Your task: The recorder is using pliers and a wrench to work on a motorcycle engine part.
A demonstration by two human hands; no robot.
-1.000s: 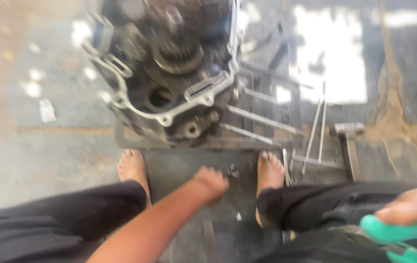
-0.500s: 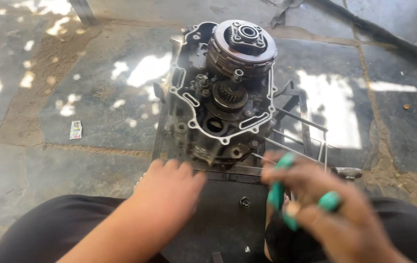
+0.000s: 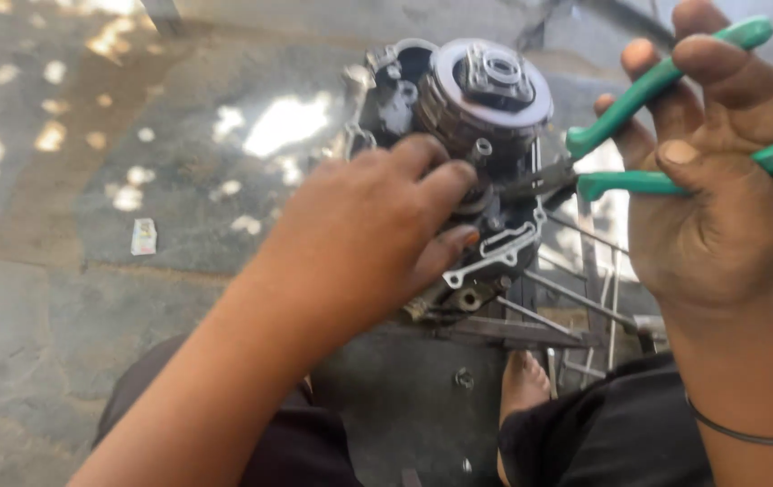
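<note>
Nearest, a bare foot (image 3: 524,386) is resting on the stone floor (image 3: 62,298) beside a small nut (image 3: 464,378). Just beyond, the left hand (image 3: 364,230) is lying over the engine case (image 3: 486,243), fingers spread and pressing on its middle. To the right, the right hand (image 3: 720,180) is gripping green-handled pliers (image 3: 666,135), their tips reaching toward the case below the round clutch (image 3: 490,90), farthest.

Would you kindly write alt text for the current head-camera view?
The left hand rests on a grey metal engine case on a stone floor, while the right hand points green-handled pliers at it with handles spread. A bare foot shows below.
</note>
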